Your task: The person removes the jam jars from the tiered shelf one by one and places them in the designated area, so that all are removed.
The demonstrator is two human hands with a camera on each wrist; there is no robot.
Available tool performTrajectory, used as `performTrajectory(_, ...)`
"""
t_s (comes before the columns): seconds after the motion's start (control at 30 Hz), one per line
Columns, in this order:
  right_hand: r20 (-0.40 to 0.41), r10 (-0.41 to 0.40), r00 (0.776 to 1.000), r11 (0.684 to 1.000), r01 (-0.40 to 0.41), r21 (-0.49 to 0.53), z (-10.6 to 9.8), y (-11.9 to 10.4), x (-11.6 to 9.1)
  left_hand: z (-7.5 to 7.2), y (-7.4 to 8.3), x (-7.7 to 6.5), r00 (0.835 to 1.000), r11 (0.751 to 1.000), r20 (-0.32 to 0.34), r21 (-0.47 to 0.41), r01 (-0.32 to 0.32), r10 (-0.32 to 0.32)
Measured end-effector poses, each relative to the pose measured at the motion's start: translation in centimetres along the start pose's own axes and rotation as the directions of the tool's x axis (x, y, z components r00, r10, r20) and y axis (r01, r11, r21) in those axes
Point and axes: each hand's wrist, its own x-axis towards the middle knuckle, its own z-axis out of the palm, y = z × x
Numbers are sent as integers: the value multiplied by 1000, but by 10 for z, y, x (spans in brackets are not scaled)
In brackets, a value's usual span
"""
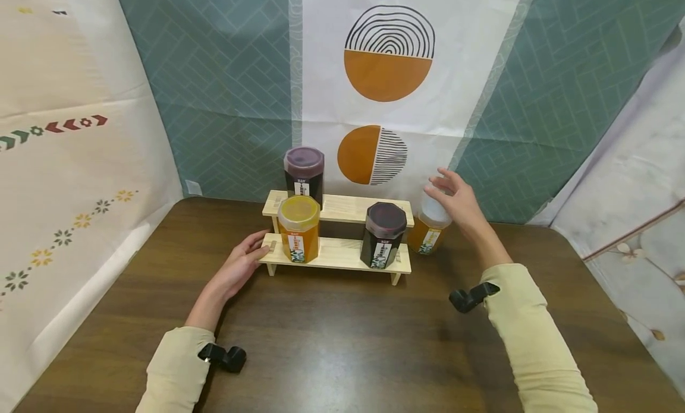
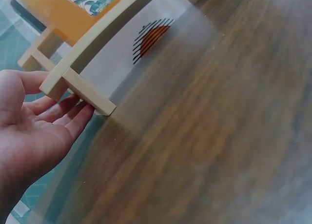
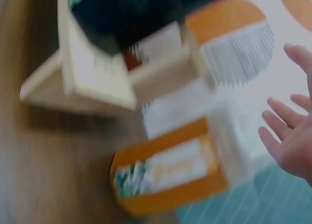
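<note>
One white-lidded jar [image 1: 428, 227] just below parted, empty right fingers [image 3: 285, 114], left fingers [image 2: 79, 121] gripping wooden rack [image 1: 341, 252]

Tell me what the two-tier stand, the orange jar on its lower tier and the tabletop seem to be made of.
Two-tier stand: pale wood, matt and apparently unpainted, judging by its blond, plank-like pieces. Orange jar: probably clear plastic, since its upper band looks see-through; glass remains possible. Tabletop: dark brown wood or wood-look laminate, with streaky grain and a soft sheen.

Room over tabletop [image 1: 332, 341] before rack [image 1: 342, 254]; rack blocks left of white-lidded jar [image 1: 425, 237].
</note>
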Motion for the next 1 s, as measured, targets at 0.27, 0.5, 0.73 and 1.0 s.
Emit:
performTrajectory(0.27, 71, -31, 997, 998, 27, 63, 37, -56, 12, 1, -1, 1, 1000, 1000, -4, -4, 10, -10)
performTrajectory(0.5, 153, -54, 987, 997, 45, 60, 71, -91, 32, 0, 0, 0, 1000, 1000, 4, -1, 9, -9)
performTrajectory(0.73, 239, -55, 970, 993, 28, 116, 105, -113, 46, -2, 1, 0, 1000, 1000, 5, -1, 16, -16)
performTrajectory(1.0, 353, -23, 935, 980, -49, 191, 145, -120, 50, -1, 1, 0, 1000, 1000, -5, 4, 17, -17)
